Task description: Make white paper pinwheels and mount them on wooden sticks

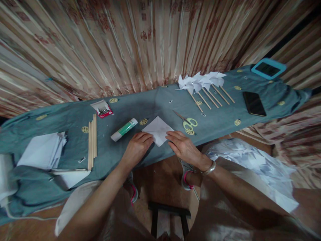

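A white square of paper [158, 130] with crease lines lies turned as a diamond near the cloth's front edge. At its lower left side, my left hand [138, 147] has its fingers closed on the paper's edge. My right hand [185, 149], a silver bangle at its wrist, pinches the right corner; the thumbs are mostly hidden. Left of the paper lies a glue stick [124, 129] with a green label. Scissors [188, 123] with yellow-green handles rest to the right, blades pointing away to the upper left.
Several paper pinwheels [200, 82] on sticks lie at the back right, near a black phone [253, 103] and a blue-framed device [269, 68]. Leftward are wooden sticks [92, 142], a small red packet [103, 108] and stacked paper [41, 150]. A bag of paper pieces [248, 164] stands below right.
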